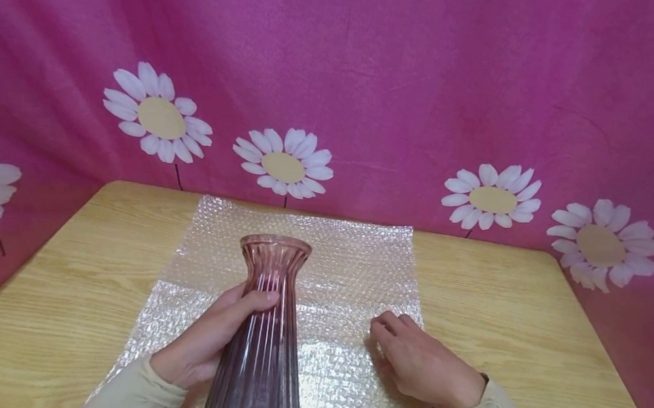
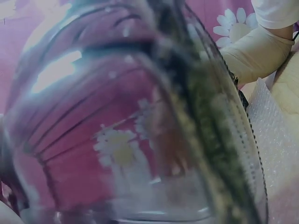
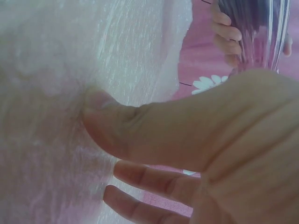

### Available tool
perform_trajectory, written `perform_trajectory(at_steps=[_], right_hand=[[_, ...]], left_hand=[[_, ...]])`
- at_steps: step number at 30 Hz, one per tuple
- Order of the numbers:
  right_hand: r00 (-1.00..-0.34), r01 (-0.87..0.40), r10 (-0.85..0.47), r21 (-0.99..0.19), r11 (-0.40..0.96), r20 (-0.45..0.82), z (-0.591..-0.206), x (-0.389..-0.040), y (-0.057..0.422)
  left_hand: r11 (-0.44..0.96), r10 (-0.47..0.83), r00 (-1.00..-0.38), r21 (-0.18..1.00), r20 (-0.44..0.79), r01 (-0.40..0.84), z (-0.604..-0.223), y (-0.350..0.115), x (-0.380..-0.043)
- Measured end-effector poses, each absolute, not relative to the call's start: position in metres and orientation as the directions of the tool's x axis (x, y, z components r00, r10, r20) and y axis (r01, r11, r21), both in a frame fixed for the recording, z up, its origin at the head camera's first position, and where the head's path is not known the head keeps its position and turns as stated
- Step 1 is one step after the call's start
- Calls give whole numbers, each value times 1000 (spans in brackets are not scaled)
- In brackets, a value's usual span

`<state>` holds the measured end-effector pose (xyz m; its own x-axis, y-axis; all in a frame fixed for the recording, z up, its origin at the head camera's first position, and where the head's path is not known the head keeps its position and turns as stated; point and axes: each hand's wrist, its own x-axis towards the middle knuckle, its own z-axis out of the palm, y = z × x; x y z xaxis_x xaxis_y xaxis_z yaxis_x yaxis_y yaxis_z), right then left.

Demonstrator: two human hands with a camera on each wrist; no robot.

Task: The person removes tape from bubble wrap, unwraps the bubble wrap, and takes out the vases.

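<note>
A tall ribbed glass vase (image 1: 257,375), pink at the flared rim and dusky purple lower down, leans over the bubble wrap, its base cut off by the frame. My left hand (image 1: 214,334) grips it below the neck, thumb across the front. Clear curved glass of the vase (image 2: 93,140) fills most of the left wrist view. Under both hands, the bubble wrap (image 1: 356,266) is spread flat with crosswise creases. At its right side, my right hand (image 1: 424,364) rests with loosely bent fingers. In the right wrist view, the thumb and fingertips (image 3: 124,170) touch the wrap without visibly pinching it.
The light wood-grain table (image 1: 490,292) extends on both sides of the wrap. Behind and beside it hangs a magenta cloth (image 1: 385,91) with large white daisies.
</note>
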<state>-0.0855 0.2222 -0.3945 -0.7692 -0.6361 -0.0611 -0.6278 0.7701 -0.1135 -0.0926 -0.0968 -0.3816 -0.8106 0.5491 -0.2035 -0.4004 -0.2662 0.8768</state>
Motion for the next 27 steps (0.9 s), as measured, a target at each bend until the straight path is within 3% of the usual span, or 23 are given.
perform_trajectory(at_steps=[17,27], right_hand=[[-754,-646,-655,-131,752,-46,-394,-86,223],[-788,-578,-602,-182,796,-130,-391,-86,219]], left_hand=[[-255,456,-872,913,-177,-318,-376,-94,-86],[-261,391,-904,921,-173,-289,-378,-93,-87]])
